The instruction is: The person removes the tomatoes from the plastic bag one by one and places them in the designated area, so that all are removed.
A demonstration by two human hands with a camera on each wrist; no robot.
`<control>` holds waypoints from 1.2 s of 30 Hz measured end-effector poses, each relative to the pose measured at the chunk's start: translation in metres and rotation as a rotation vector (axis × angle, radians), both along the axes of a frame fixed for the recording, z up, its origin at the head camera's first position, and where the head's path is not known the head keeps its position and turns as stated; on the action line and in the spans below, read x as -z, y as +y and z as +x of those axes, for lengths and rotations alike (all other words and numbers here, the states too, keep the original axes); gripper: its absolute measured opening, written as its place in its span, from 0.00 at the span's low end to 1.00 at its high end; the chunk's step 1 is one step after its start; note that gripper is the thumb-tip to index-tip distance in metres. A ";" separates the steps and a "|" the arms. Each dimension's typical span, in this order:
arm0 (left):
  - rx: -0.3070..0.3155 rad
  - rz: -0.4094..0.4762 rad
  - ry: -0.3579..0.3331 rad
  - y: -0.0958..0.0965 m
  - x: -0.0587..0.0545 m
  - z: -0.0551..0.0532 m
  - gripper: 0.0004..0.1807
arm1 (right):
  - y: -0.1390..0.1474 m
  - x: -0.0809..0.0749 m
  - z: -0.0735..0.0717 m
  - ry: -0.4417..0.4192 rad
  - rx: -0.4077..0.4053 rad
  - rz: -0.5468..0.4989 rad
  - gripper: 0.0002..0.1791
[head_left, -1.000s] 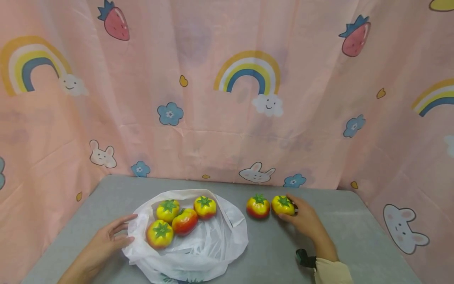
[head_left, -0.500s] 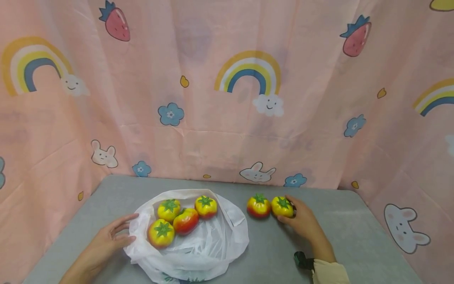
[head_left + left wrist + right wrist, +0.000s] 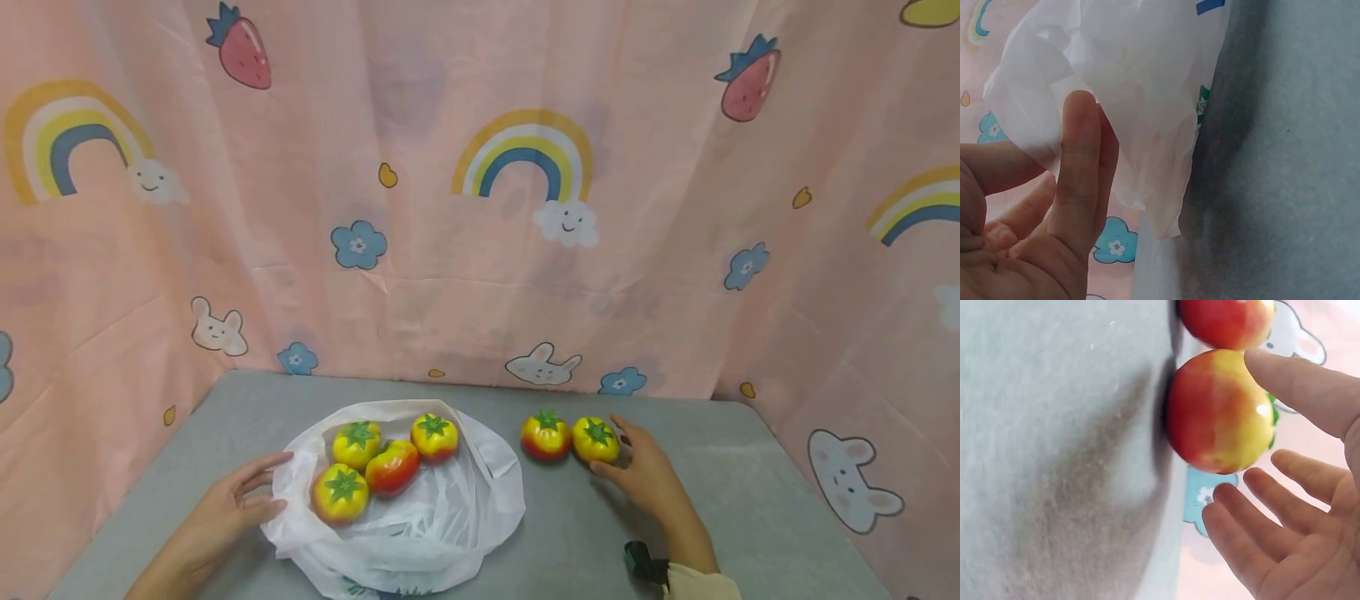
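A white plastic bag [image 3: 491, 508] lies spread wide on the table, with several shiny red-and-yellow tomatoes with green star-shaped leaf tops, such as the red one [image 3: 392, 469], in it. My left hand [image 3: 225, 504] holds the bag's left rim, its film [image 3: 1141, 75] between thumb and fingers. To the bag's right stand two similar tomatoes side by side. The farther-left tomato [image 3: 546, 436] touches or nearly touches the right-hand tomato [image 3: 596, 440]. My right hand [image 3: 645, 475] is beside that right-hand tomato; its spread fingers [image 3: 1235, 544] stand apart from it, and the thumb tip overlaps its edge.
The grey table [image 3: 750, 500] reaches back to a pink curtain [image 3: 420, 317] printed with rainbows, rabbits and flowers. A dark band with a green part [image 3: 647, 562] is on my right wrist, just above a beige sleeve [image 3: 697, 583].
My right hand's fingers have loosened from the right-hand tomato, which has shifted slightly left towards its neighbour. My left hand and the bag have barely moved.
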State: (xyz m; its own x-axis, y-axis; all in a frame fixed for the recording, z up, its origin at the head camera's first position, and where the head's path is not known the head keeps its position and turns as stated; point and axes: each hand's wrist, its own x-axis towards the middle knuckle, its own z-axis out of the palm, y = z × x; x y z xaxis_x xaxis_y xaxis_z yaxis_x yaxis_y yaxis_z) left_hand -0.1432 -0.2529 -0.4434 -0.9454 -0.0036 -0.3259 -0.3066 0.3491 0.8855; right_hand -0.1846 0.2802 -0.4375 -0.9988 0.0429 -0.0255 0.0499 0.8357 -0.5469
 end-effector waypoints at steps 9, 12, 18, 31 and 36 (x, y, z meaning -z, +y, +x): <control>0.021 -0.003 0.014 -0.002 0.002 0.001 0.43 | -0.014 -0.018 0.010 0.068 -0.004 -0.003 0.46; 0.013 0.006 0.006 -0.002 0.003 0.001 0.43 | -0.025 -0.027 0.012 0.093 -0.014 -0.011 0.45; 0.010 0.009 0.013 -0.002 0.005 0.001 0.42 | -0.049 -0.038 0.016 0.104 -0.049 -0.019 0.42; -0.017 -0.008 -0.013 -0.001 0.006 -0.002 0.43 | -0.087 -0.042 0.013 0.139 -0.141 -0.058 0.40; -0.016 -0.005 -0.020 -0.002 0.006 -0.001 0.43 | -0.100 -0.043 0.012 0.113 -0.149 -0.072 0.39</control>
